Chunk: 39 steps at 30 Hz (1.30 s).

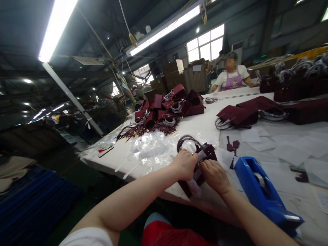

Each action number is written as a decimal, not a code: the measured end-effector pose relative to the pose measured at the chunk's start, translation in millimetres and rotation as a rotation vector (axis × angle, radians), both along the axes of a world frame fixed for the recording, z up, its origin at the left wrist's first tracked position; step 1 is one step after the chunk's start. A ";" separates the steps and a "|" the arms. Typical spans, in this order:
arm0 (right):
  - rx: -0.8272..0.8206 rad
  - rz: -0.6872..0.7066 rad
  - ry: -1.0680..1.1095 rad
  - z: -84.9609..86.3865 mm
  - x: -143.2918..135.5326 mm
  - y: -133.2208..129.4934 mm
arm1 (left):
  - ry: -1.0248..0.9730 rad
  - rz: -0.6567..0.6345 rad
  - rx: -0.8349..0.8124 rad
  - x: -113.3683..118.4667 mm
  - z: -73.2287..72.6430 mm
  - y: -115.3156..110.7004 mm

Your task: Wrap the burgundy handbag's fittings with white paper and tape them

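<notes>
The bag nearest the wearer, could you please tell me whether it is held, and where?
The left hand and right hand hold the bag by its upper part, near the handles.

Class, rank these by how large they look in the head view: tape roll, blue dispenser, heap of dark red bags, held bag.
1. Heap of dark red bags
2. Blue dispenser, though nearness to the camera enlarges it
3. Held bag, partly covered
4. Tape roll
</notes>
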State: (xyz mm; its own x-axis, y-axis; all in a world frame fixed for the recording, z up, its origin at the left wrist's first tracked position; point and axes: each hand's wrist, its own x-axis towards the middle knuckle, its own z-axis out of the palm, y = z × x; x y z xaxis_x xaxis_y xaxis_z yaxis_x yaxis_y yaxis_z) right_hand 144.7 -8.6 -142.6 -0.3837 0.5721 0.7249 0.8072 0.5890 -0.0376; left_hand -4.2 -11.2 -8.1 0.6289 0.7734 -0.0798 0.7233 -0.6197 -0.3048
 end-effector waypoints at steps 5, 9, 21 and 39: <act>0.024 0.000 0.021 -5.3 -1.8 1.5 | -0.023 -0.018 0.000 -2.0 -2.2 -0.1; 0.016 -0.047 0.087 -8.4 -6.5 -1.1 | -0.028 -0.010 0.010 -2.7 -3.2 -1.3; -0.255 -0.087 0.408 -13.3 -18.7 -9.1 | -0.092 0.043 0.032 -3.0 -5.6 -4.3; -1.172 0.157 1.521 -37.3 -12.8 0.8 | -0.211 0.274 -0.066 24.9 -19.8 -7.4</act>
